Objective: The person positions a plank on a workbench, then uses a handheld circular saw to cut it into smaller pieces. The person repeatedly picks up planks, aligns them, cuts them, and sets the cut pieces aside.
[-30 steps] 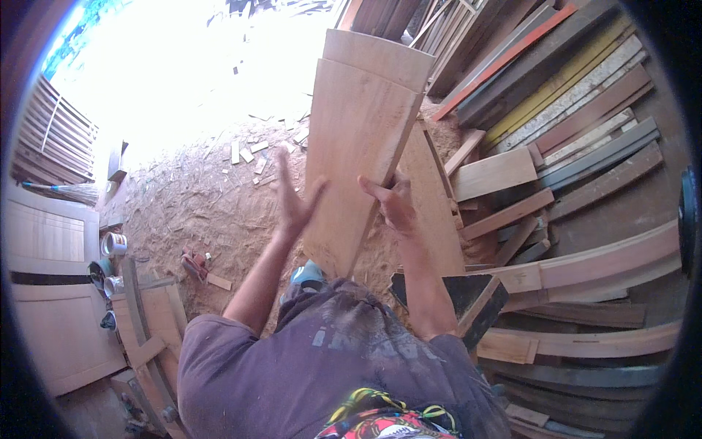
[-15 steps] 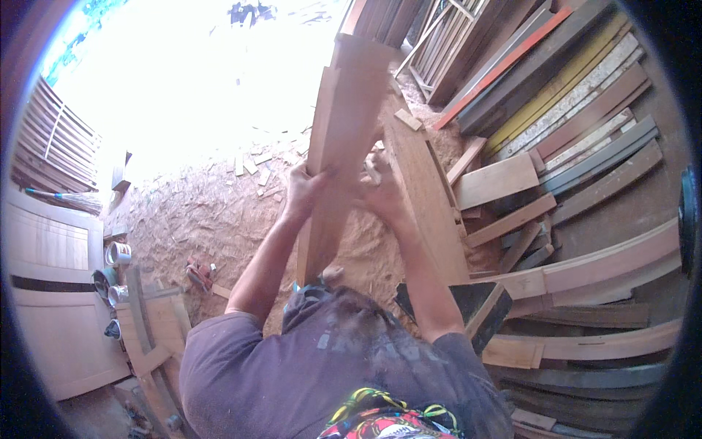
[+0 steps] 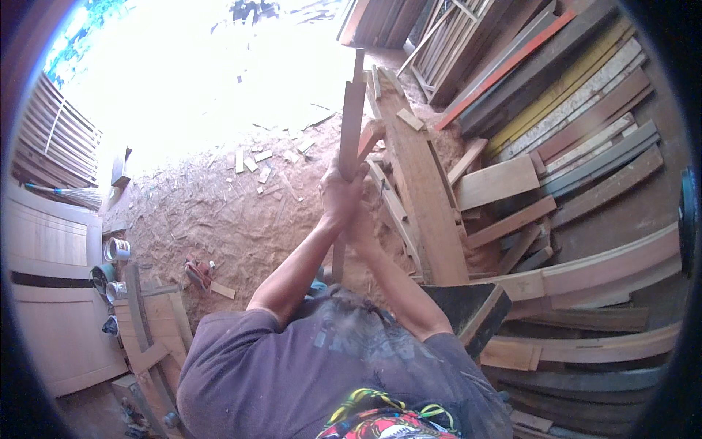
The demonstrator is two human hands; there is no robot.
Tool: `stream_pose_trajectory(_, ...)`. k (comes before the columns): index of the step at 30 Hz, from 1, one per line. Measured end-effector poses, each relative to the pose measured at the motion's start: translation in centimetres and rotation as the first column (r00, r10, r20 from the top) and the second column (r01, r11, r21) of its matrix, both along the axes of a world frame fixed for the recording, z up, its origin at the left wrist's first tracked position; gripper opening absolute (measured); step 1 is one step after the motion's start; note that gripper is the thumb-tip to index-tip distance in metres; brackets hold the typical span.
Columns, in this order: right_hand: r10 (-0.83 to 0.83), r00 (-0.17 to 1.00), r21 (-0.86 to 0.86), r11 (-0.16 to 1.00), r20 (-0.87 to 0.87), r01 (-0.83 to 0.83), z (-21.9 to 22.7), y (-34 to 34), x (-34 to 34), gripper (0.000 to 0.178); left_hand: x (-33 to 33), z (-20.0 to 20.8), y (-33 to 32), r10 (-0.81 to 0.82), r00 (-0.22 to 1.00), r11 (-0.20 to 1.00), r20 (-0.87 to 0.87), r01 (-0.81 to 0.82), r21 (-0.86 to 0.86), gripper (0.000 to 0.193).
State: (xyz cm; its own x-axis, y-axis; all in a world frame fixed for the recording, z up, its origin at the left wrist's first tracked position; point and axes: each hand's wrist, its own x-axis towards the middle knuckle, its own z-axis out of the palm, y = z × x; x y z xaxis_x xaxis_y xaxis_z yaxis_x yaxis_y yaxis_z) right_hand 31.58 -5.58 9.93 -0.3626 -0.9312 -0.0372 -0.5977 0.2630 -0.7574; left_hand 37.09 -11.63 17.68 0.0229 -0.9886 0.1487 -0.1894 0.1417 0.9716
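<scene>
In front of me stands a long wooden board (image 3: pixel 352 128), turned so that its narrow edge faces up. My left hand (image 3: pixel 336 194) is wrapped round it near its middle. My right hand (image 3: pixel 358 223) meets the board from the other side, close against the left; its fingers are partly hidden and smeared, though they seem closed on the wood. To the right lies a long wide plank (image 3: pixel 417 175) on the work surface. Thin wood strips (image 3: pixel 391 208) lean along its left side.
Wood shavings and offcuts (image 3: pixel 252 162) cover the ground ahead. Stacked boards (image 3: pixel 585 132) fill the right side. A black box-like piece (image 3: pixel 468 311) sits by my right elbow. At left are a pale door panel (image 3: pixel 58 322), cans (image 3: pixel 117 250) and a red power tool (image 3: pixel 196 272).
The board has turned from showing its broad face to showing its narrow edge. My right hand has moved left, next to my left hand, which shifted slightly right.
</scene>
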Motion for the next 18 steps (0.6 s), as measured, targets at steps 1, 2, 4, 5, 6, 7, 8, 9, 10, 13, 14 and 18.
stream_pose_trajectory(1,0.036,0.999,-0.026,0.999,-0.002,-0.036,-0.5,0.3,-0.3,0.044,0.0,-0.1,0.2,-0.017,1.0,1.0,0.02,0.017,0.023,0.055)
stream_pose_trajectory(2,0.071,0.997,-0.053,0.996,-0.004,-0.071,-1.0,0.5,-0.7,0.044,0.1,-0.2,0.3,-0.036,0.999,0.998,0.039,0.034,0.047,0.06)
stream_pose_trajectory(4,0.127,0.992,-0.016,0.992,-0.023,-0.128,-1.2,0.8,-0.6,0.044,0.1,-0.8,0.3,-0.029,0.999,0.999,0.03,0.028,0.016,0.068)
stream_pose_trajectory(5,0.151,0.988,0.047,0.988,-0.035,-0.15,-1.0,1.0,-0.2,0.044,0.0,-1.7,0.2,-0.003,1.0,0.999,0.001,0.003,-0.038,0.071)
stream_pose_trajectory(6,0.178,0.983,0.11,0.979,-0.046,-0.172,-0.7,1.0,0.3,0.045,0.1,-2.5,0.2,0.021,0.999,0.996,-0.03,-0.024,-0.091,0.074)
stream_pose_trajectory(7,0.199,0.979,0.152,0.97,-0.054,-0.189,-1.1,0.9,0.2,0.045,0.0,-2.9,0.2,0.034,0.999,0.992,-0.002,-0.034,-0.119,0.076)
stream_pose_trajectory(8,0.222,0.973,0.193,0.959,-0.06,-0.207,-1.5,0.6,0.1,0.046,0.0,-3.4,0.1,0.049,0.998,0.988,0.026,-0.045,-0.147,0.079)
stream_pose_trajectory(9,0.248,0.967,0.234,0.945,-0.065,-0.227,-1.9,0.6,0.2,0.046,0.1,-3.9,0.1,0.067,0.996,0.983,0.053,-0.056,-0.176,0.082)
stream_pose_trajectory(10,0.214,0.976,0.178,0.962,-0.026,-0.207,-2.1,0.8,0.4,0.046,0.3,-3.6,0.3,0.047,0.999,0.992,0.014,-0.045,-0.122,0.08)
stream_pose_trajectory(13,0.19,0.981,0.084,0.978,0.047,-0.193,-2.6,1.1,0.9,0.048,0.9,-2.9,0.7,0.019,0.998,1.0,-0.053,-0.018,0.002,0.075)
stream_pose_trajectory(14,0.225,0.974,0.098,0.969,0.034,-0.227,-2.7,1.0,0.8,0.05,0.9,-3.0,0.5,0.018,0.999,1.0,-0.039,-0.017,0.021,0.076)
stream_pose_trajectory(18,0.217,0.974,0.076,0.972,0.065,-0.221,-3.8,0.8,0.5,0.055,1.1,-3.2,0.5,0.011,0.998,1.0,-0.06,-0.011,-0.005,0.077)
